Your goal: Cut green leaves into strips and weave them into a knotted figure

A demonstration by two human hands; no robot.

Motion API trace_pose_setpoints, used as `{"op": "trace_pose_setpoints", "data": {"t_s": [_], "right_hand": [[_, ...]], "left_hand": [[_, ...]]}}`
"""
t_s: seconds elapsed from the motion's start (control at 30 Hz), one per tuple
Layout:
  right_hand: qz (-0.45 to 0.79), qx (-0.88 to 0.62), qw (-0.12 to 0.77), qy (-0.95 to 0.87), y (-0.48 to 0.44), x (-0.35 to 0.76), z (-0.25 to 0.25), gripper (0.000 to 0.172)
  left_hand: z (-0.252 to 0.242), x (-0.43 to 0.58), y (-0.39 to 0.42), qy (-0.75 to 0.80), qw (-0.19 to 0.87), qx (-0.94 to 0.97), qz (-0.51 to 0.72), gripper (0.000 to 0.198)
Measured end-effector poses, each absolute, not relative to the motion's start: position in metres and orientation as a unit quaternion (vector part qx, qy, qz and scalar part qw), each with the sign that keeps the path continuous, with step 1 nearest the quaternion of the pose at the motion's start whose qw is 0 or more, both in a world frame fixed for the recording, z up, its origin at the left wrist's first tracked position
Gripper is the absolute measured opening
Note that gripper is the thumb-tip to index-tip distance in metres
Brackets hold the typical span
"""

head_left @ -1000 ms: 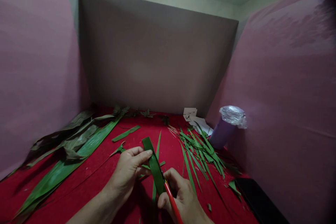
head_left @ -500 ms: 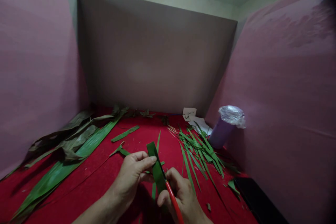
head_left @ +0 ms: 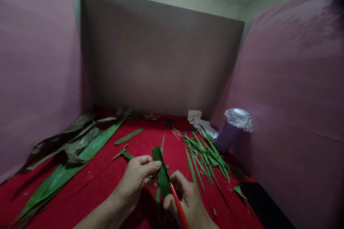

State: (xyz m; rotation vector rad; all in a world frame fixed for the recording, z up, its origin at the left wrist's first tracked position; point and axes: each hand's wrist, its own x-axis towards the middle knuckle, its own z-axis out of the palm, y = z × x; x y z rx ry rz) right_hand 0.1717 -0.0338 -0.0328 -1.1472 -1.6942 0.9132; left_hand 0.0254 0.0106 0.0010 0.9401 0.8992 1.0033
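Note:
My left hand (head_left: 139,175) pinches a green leaf strip (head_left: 162,179) between thumb and fingers, with its square-cut end pointing up and away. My right hand (head_left: 186,196) is closed around a slim tool with a straight red handle (head_left: 177,205). The tool's thin dark front part lies along the strip's right edge; whether it is a blade is hard to make out. The lower end of the strip runs down beside my right thumb. Beneath both hands, a narrow leaf piece (head_left: 162,144) rests on the red cloth (head_left: 99,186).
Long green and withered leaves (head_left: 72,168) lie at the left. A heap of narrow leaf strips (head_left: 204,154) spreads at the right, near thin sticks (head_left: 176,133), white papers (head_left: 206,128) and a purple container (head_left: 228,137) topped with clear plastic. A black flat object (head_left: 264,204) sits at lower right.
Almost nothing differs. The whole view, hands and strip included, has shifted slightly to the right, and both hands keep their grip.

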Motion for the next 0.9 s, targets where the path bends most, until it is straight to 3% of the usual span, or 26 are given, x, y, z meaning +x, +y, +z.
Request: {"op": "trace_pose_setpoints", "data": {"t_s": [0.37, 0.47, 0.63, 0.8, 0.9], "right_hand": [[0.396, -0.464, 0.459, -0.646, -0.029, 0.178, -0.039, 0.051], [0.373, -0.489, 0.473, -0.631, -0.024, 0.187, -0.036, 0.048], [0.211, -0.614, 0.406, -0.644, -0.015, 0.203, -0.029, 0.029], [0.000, -0.642, 0.265, -0.719, -0.011, 0.210, -0.033, 0.041], [-0.105, -0.635, 0.230, -0.730, -0.013, 0.209, -0.030, 0.030]], "left_hand": [[-0.007, 0.034, 0.002, 0.395, 0.712, 0.417, 0.403, 0.020], [-0.008, 0.035, 0.003, 0.395, 0.716, 0.422, 0.391, 0.022], [-0.007, 0.028, 0.012, 0.411, 0.700, 0.402, 0.424, 0.021], [-0.001, 0.020, 0.021, 0.429, 0.687, 0.391, 0.438, 0.022], [0.001, 0.020, 0.022, 0.434, 0.687, 0.392, 0.431, 0.022]]}}
